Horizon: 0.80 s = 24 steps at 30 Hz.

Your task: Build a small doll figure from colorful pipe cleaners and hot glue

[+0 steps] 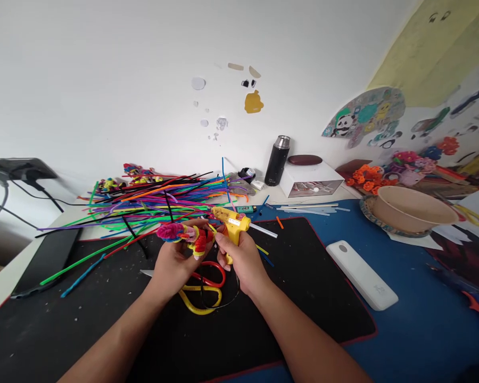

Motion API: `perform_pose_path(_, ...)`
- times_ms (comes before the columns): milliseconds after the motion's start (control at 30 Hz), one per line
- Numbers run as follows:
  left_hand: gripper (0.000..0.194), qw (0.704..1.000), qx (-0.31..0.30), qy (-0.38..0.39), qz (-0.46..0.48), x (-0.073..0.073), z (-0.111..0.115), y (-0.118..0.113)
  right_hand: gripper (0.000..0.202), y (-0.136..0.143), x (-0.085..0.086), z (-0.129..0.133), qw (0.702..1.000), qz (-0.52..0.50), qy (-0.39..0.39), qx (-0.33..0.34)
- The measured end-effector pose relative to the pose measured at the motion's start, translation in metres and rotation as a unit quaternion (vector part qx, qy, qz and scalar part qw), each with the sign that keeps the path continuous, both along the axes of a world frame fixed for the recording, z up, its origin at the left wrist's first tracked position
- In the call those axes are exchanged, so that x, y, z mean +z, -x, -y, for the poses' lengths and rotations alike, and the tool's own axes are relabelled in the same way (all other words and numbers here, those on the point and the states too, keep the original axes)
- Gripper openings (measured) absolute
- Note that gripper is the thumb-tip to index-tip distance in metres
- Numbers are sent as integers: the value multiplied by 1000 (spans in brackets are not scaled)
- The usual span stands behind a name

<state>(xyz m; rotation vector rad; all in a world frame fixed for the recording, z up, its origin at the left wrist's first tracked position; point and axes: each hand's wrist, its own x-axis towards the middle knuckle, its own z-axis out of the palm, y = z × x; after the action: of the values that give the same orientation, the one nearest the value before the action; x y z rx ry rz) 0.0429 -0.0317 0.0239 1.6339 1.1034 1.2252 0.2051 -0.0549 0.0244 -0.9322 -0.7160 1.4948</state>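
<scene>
My left hand (171,270) is closed around a small pipe-cleaner figure (199,242) with a magenta top and a red and yellow body. In my right hand (243,260) is a yellow glue gun (233,229), its nozzle end pointing left toward the figure. A clear glue stick (264,230) sticks out of the gun's back. The nozzle tip is close to the figure; whether they touch I cannot tell. Below both hands, scissors (201,299) with one red and one yellow handle loop lie on the black mat (303,276). A thin dark cord hangs near the gun.
A heap of colored pipe cleaners (151,199) lies along the wall. Behind stand a black thermos (277,160) and a white box (313,178). To the right are a white power bank (361,274), a beige bowl (415,207) and orange pipe-cleaner flowers (367,181). A power strip (19,169) is at left.
</scene>
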Motion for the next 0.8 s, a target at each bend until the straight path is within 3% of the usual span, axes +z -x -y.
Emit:
perform_pose_path(500, 53, 998, 1, 1, 69, -5, 4, 0, 42, -1, -3, -1, 999, -29, 16, 18)
perform_pose_path(800, 51, 998, -12, 13, 57, -4, 5, 2, 38, -2, -6, -2, 997, -69, 23, 37)
